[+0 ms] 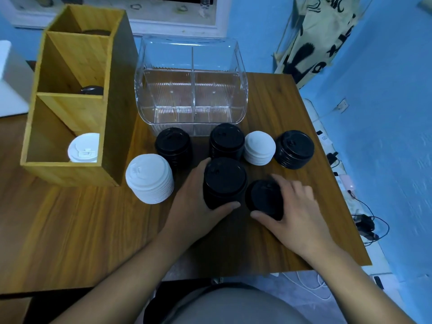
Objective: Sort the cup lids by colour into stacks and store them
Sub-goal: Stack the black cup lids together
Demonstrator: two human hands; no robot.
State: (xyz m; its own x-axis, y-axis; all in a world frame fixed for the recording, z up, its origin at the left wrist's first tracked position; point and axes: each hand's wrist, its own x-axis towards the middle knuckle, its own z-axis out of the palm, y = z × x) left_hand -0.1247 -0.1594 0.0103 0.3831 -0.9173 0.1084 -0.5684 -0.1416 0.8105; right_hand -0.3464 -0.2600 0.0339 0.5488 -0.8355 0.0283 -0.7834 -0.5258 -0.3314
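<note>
Found gripping tall black stack (224, 181) on bench (70, 230) in left fingers (225, 206) and short black stack (265, 197) just beside it in right fingers (292, 184); recommend seating short squarely on tall, rims aligned.

Black lid stacks (225, 176), white lid stacks (149, 177), yellow bamboo organizer (70, 113), clear ribbed bin (191, 90), brown woodgrain table (70, 230), blue walls (385, 113)

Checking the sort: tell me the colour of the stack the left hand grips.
Black lid stack, head view.
</note>
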